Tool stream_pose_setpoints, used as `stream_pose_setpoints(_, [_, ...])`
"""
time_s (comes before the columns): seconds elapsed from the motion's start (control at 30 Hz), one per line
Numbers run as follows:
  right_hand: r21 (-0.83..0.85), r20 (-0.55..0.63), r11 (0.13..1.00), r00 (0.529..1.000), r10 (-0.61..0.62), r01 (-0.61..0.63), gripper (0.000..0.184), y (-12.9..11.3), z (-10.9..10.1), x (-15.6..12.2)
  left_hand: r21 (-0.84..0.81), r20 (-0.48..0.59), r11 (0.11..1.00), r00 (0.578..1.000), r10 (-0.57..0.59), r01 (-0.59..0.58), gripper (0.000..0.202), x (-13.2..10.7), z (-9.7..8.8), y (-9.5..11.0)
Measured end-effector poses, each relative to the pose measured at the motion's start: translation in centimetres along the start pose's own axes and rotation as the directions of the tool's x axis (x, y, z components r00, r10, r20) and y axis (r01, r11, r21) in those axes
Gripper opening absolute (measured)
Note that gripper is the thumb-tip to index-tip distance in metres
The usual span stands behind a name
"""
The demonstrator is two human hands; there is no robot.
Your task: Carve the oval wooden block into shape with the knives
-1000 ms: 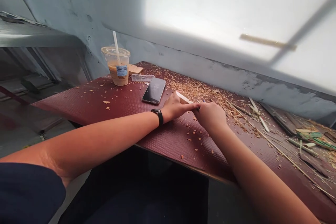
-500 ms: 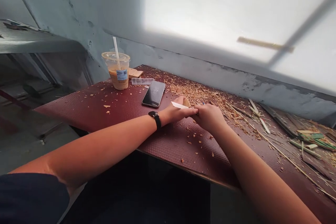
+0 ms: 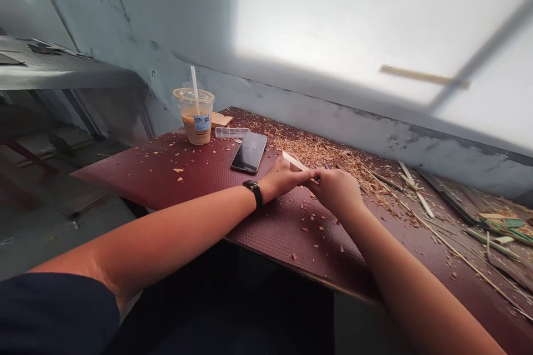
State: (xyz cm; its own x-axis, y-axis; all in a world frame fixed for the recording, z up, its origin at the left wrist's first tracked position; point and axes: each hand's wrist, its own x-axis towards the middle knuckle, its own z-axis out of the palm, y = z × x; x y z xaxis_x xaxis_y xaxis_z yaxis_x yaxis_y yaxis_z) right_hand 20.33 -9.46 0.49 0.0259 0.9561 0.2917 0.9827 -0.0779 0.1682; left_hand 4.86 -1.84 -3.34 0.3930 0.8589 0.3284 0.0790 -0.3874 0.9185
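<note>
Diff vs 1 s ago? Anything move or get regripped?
Only the wooden strip in the left hand rocked: it dipped flatter, then tipped back up. Nothing was let go; the right hand stays closed against it. The phone, cup and shavings have not moved.

I see a dark red textured desk [image 3: 258,227]. Near its far left corner stand an iced coffee cup [image 3: 197,122], a wood block [image 3: 220,120] and a clear plastic box [image 3: 230,132], with a phone [image 3: 249,152] just beside them. Wood shavings [image 3: 333,155] litter the far edge. Thin strips [image 3: 416,195], probably bamboo, lie toward the right edge.
</note>
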Motion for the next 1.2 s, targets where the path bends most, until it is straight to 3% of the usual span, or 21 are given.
stream_pose_setpoints(0.17, [0.063, 0.005, 0.985, 0.987, -0.161, 0.161, 0.042, 0.3, 0.8, 0.4, -0.054, 0.189, 0.997, 0.979, 0.072, -0.062, 0.053, 0.3, -0.6, 0.2])
stream_pose_setpoints(0.3, [0.067, 0.021, 0.977, 0.979, -0.204, 0.203, 0.038, 0.8, 0.8, 0.6, -0.055, 0.256, 0.996, 0.964, 0.078, -0.066, 0.050, 0.3, -1.1, 0.3])
stream_pose_setpoints(0.43, [0.036, 0.019, 0.984, 0.985, -0.174, 0.173, 0.037, 0.7, 0.5, 0.9, -0.058, 0.211, 0.997, 0.976, 0.062, -0.051, 0.051, 0.3, -0.8, 0.2])
stream_pose_setpoints(0.67, [-0.026, -0.025, 0.999, 0.999, 0.022, -0.022, 0.058, -0.7, 0.4, 0.4, -0.056, 0.038, 0.997, 0.998, 0.055, -0.053, 0.048, 0.5, -0.2, 0.0])
stream_pose_setpoints(0.87, [-0.025, 0.008, 0.999, 0.999, 0.040, -0.040, 0.057, -0.8, 0.3, -0.1, -0.062, 0.031, 0.996, 0.998, 0.060, -0.058, 0.051, 0.3, 0.1, -0.2])
stream_pose_setpoints(1.03, [-0.007, 0.019, 0.997, 0.997, -0.071, 0.071, 0.054, -0.1, 0.1, 0.3, -0.038, 0.144, 0.998, 0.988, 0.059, -0.054, 0.044, 0.0, -0.7, 0.6])
stream_pose_setpoints(1.2, [0.010, 0.021, 0.983, 0.983, -0.185, 0.185, 0.050, 0.5, 0.1, 0.5, -0.030, 0.321, 0.998, 0.944, 0.068, -0.062, 0.034, -0.6, -1.3, 1.7])
